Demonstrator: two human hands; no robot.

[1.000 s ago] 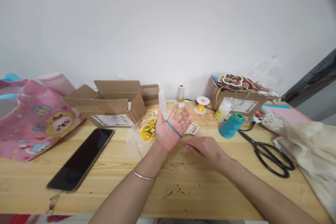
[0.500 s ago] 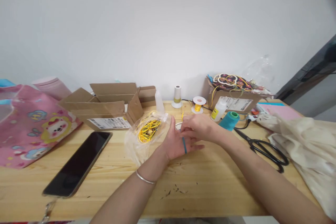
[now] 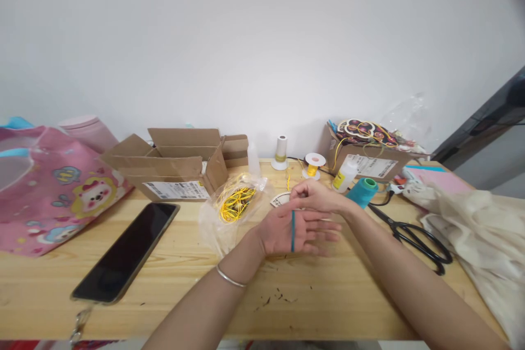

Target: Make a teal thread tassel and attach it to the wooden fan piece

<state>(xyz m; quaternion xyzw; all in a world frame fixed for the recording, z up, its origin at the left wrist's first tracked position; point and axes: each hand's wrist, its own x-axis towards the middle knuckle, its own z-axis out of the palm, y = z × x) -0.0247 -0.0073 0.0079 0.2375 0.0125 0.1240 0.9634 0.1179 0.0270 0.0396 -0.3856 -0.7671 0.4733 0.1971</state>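
Teal thread (image 3: 292, 229): one band runs across the left hand (image 3: 283, 229), over the palm near the base of the fingers. That hand lies flat, palm up, fingers spread and relaxed, gripping nothing. It hovers just above the table (image 3: 164, 295), left of and nearer than the teal thread cone (image 3: 363, 191).

Right hand (image 3: 318, 198): just beyond the left palm, between it and the cone. Thumb and fingertips are drawn into a pinch at the upper end of the band. Whether the thread sits inside the pinch is too small to tell.

Around the cone:
- Black scissors (image 3: 414, 238) just to its right, handles toward the wearer.
- Small glue bottle (image 3: 343, 175) and yellow cord spool (image 3: 314, 164) just left of it and farther back.
- Plastic bag of yellow cord (image 3: 232, 205) well to its left, beside the left wrist.
- Phone (image 3: 127, 251) farther left again, face up.
- Cream fabric (image 3: 484, 235) well to its right.

Risks, as I judge them:
- With the fingers this slack, the band could slide off the fingertips if the palm tilts.
- A hard pull from the pinch could bite the thread into the skin, or tip the cone if it feeds from there.
- The left forearm is near the bag and could snag it.
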